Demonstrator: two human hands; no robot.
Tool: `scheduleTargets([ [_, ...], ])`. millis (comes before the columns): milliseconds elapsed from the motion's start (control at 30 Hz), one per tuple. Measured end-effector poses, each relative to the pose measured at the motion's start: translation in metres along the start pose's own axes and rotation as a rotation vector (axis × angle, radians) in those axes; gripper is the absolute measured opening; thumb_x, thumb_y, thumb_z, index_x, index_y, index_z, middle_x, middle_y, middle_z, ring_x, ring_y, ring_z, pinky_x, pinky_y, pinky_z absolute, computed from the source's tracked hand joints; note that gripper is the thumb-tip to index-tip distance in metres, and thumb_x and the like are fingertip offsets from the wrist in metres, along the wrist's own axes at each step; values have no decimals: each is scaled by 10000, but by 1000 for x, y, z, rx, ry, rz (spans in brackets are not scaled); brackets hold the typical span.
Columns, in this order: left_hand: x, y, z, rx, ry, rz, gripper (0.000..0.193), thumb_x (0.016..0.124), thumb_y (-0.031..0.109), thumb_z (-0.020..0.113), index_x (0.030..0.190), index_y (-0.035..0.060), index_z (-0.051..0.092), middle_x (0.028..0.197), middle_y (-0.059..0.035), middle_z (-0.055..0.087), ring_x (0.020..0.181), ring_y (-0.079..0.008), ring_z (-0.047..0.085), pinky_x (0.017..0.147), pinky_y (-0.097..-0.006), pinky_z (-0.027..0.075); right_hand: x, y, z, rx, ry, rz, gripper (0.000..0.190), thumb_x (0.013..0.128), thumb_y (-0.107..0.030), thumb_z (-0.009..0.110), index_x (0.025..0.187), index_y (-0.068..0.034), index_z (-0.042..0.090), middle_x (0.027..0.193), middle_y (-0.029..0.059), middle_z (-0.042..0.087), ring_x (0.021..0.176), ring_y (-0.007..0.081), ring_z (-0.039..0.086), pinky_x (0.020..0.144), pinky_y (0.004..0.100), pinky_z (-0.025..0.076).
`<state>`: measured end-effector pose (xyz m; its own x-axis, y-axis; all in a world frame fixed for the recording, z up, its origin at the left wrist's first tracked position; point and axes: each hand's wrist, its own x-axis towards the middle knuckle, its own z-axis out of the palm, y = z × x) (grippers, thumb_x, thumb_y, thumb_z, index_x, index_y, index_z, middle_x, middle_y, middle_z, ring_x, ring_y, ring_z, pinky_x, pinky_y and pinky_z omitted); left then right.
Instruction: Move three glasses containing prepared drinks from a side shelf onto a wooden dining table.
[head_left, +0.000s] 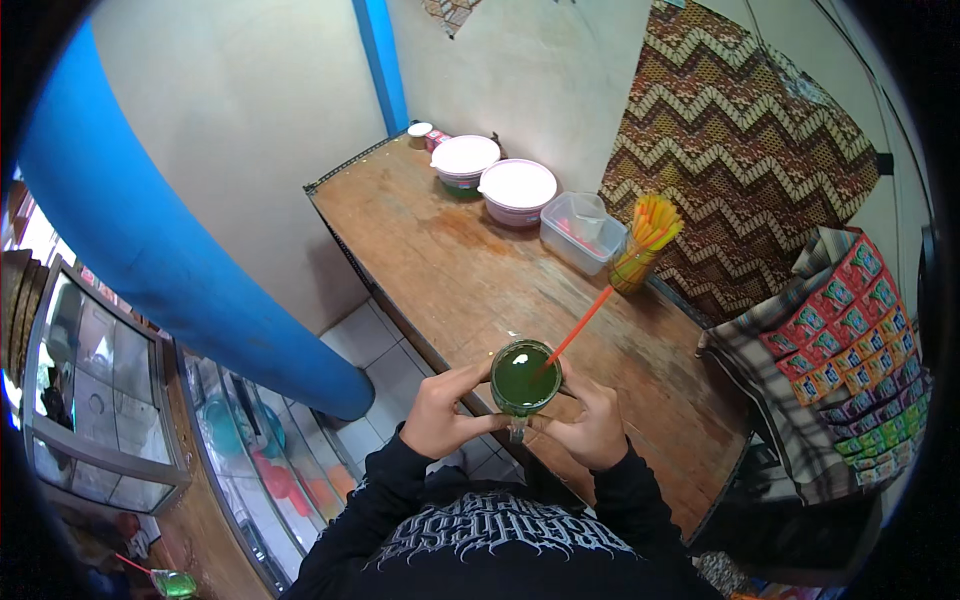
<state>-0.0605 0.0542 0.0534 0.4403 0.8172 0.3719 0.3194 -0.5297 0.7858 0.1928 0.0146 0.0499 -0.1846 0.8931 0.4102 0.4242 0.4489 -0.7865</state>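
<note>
Both hands hold a glass mug (526, 381) of dark green drink near the front edge of a worn wooden table (397, 225). My left hand (454, 411) wraps its left side and my right hand (589, 411) its right side. The mug's handle points towards my body, between my thumbs. An orange straw (583, 322) stands tilted in the drink, leaning to the upper right. Beyond it, a glass of yellow and orange straws (646, 244) is on the table. Whether the mug's base touches the table is hidden.
Two white-lidded round tubs (517, 184) (465, 156) and a clear plastic box (583, 232) line the wall side. Sachet strips (847, 330) hang at right beside plaid cloth. A blue pillar (195, 240) and a glass display case (97, 390) are at left. Another green drink (174, 583) sits lower left.
</note>
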Motion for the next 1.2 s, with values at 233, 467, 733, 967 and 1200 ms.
scheduleTargets([
  [233, -24, -12, -18, 40, 118, 16, 823, 762, 201, 1000, 1482, -24, 673, 1281, -244, 779, 1130, -362, 788, 984, -404, 612, 17, -9, 25, 83, -73, 1, 911, 770, -108, 973, 1576, 36, 573, 1346, 269, 756, 1241, 339, 775, 1033, 397, 600],
  [467, -58, -22, -51, 83, 208, -61, 840, 753, 236, 1014, 1486, 0, 681, 1285, -238, 780, 1131, -351, 789, 992, -405, 613, 38, -20, 69, 91, -165, -62, 904, 772, -89, 965, 1584, 8, 582, 1305, 244, 783, 1171, 324, 803, 991, 387, 613],
  [733, -104, -32, -107, 117, 269, -122, 844, 761, 230, 1010, 1505, 19, 673, 1338, -221, 774, 1195, -350, 780, 1036, -409, 612, 53, -45, 138, 180, -245, -51, 891, 781, -88, 969, 1583, 9, 591, 1245, 222, 803, 1133, 250, 807, 963, 359, 612],
  [967, -149, -44, -148, 130, 339, -165, 862, 766, 208, 1004, 1536, 39, 655, 1353, -220, 770, 1197, -346, 779, 1039, -417, 619, 64, -75, 194, 223, -345, -16, 909, 781, -65, 972, 1589, 45, 570, 1369, 221, 771, 1229, 211, 760, 1023, 359, 599],
  [1200, -190, -57, -181, 114, 405, -219, 855, 797, 238, 998, 1550, 44, 642, 1363, -215, 766, 1203, -329, 780, 1053, -411, 623, 68, -89, 251, 306, -388, -73, 915, 789, -60, 965, 1597, 60, 553, 1434, 238, 738, 1322, 239, 723, 1100, 372, 566],
])
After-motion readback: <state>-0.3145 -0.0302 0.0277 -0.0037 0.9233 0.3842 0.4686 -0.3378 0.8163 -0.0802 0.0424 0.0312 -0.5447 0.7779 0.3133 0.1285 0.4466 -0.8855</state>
